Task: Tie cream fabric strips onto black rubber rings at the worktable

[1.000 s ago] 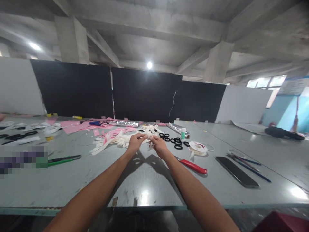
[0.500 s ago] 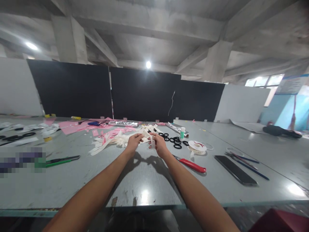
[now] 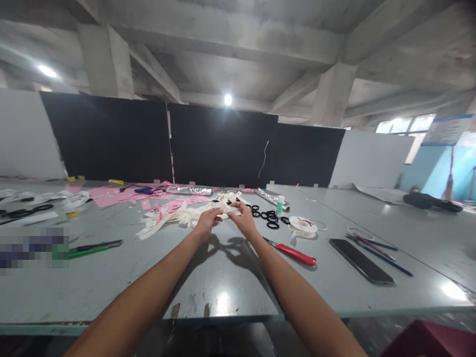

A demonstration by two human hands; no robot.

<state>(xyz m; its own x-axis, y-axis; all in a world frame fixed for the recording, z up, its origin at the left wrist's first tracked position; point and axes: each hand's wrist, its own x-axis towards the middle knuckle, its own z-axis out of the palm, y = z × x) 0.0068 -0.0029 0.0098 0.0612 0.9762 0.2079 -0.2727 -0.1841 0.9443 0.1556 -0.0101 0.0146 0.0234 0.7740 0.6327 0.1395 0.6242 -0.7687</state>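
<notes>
Both hands are raised over the middle of the table, fingertips close together. My left hand (image 3: 208,221) pinches one end of a short strip of white ribbon (image 3: 229,210). The ribbon's other side is between the thumb and fingers of my right hand (image 3: 243,218). Fingers hide part of the ribbon, so its full shape cannot be seen. Just behind the hands lies a loose pile of cream ribbon pieces (image 3: 182,216). Several black rings (image 3: 272,217) lie right of my right hand, near a white ribbon spool (image 3: 303,224).
A red-handled cutter (image 3: 295,254) rests by my right forearm, and a black phone (image 3: 360,261) further right beside thin pens (image 3: 383,253). Green-handled tweezers (image 3: 96,248) lie to the left. Pink scraps (image 3: 111,195) and a small green-and-white bottle (image 3: 280,204) are further back.
The ribbon end that hung down from my right hand is now drawn up between both hands. My right fingers have bent over it; my left hand has hardly moved.
</notes>
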